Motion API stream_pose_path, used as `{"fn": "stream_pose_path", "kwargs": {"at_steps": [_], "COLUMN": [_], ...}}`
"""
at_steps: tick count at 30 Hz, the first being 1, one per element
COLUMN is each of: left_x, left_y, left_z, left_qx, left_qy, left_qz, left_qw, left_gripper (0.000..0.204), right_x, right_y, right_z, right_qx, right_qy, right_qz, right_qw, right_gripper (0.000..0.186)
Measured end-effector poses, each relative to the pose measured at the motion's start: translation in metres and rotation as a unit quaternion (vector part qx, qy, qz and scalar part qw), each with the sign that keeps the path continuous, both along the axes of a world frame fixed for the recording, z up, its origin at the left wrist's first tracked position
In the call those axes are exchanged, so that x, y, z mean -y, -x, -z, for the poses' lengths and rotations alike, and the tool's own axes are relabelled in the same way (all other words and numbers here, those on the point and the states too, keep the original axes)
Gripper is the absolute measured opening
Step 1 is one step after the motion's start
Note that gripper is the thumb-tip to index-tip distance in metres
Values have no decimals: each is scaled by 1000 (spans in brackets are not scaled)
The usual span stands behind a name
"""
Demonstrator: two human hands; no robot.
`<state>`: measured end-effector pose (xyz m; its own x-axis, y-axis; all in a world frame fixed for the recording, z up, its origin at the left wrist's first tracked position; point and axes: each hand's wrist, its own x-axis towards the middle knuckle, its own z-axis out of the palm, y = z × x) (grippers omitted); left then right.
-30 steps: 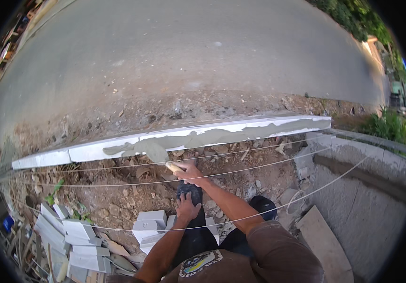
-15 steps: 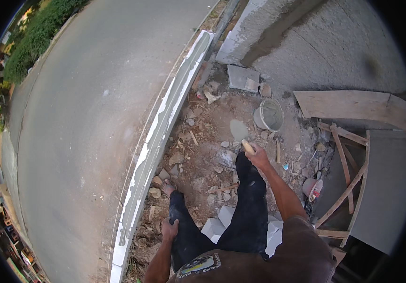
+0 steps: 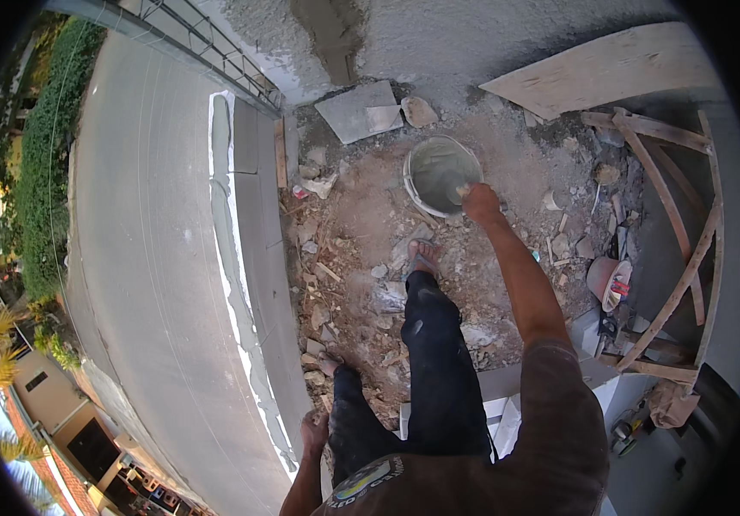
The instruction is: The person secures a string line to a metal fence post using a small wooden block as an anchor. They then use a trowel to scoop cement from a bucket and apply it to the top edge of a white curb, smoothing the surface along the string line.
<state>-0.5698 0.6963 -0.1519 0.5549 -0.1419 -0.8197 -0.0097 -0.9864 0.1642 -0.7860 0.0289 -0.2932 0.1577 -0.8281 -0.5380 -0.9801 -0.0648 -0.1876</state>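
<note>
My right hand point(image 3: 480, 205) is closed round the handle of a trowel, reaching over the near right rim of a white bucket point(image 3: 409, 187). The trowel's blade is down inside the bucket, against wet grey mortar point(image 3: 440, 172), and is hard to tell apart from it. Beside my left thigh, my left hand point(image 3: 314, 432) is loosely curled, with nothing showing in it. To its left runs a low block wall point(image 3: 260, 249), topped by a long strip of grey mortar point(image 3: 234, 284) on white.
My sandalled foot point(image 3: 421, 251) stands on rubble just short of the bucket. A flat slab point(image 3: 357, 112) lies beyond it. At right are a wooden board point(image 3: 602, 73), a timber frame point(image 3: 675, 301) and a pinkish bowl point(image 3: 604, 279). White blocks point(image 3: 503, 421) lie behind my legs.
My right hand has moved forward from above my knee, bringing the trowel into the bucket. My left hand has come off my thigh to beside it. The view has turned and shifted.
</note>
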Motion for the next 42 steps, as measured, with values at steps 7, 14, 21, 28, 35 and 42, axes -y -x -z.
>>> {"fn": "stream_pose_path", "kwargs": {"at_steps": [7,14,21,28,35,42], "left_x": [190,290,318,392,471,507], "left_y": [-12,-58,-153,-246,-208,-4], "left_z": [-50,-47,50,56,22,-8], "left_qx": [-40,-52,-184,-140,-111,-270], "left_qy": [81,127,131,91,73,177], "left_qz": [62,172,247,366,415,419], "left_qw": [994,975,942,915,900,849], "left_gripper": [61,60,47,23,26,20], "right_x": [13,-15,-168,-456,-666,-712], "right_y": [4,5,75,66,-27,9], "right_z": [61,-7,-46,-98,-92,-70], "right_qx": [26,86,226,107,47,57], "right_qy": [-75,9,76,7,-59,-17], "right_qz": [-29,138,335,544,741,758], "right_qw": [996,987,912,832,667,649], "right_gripper": [32,61,31,38,26,28]}}
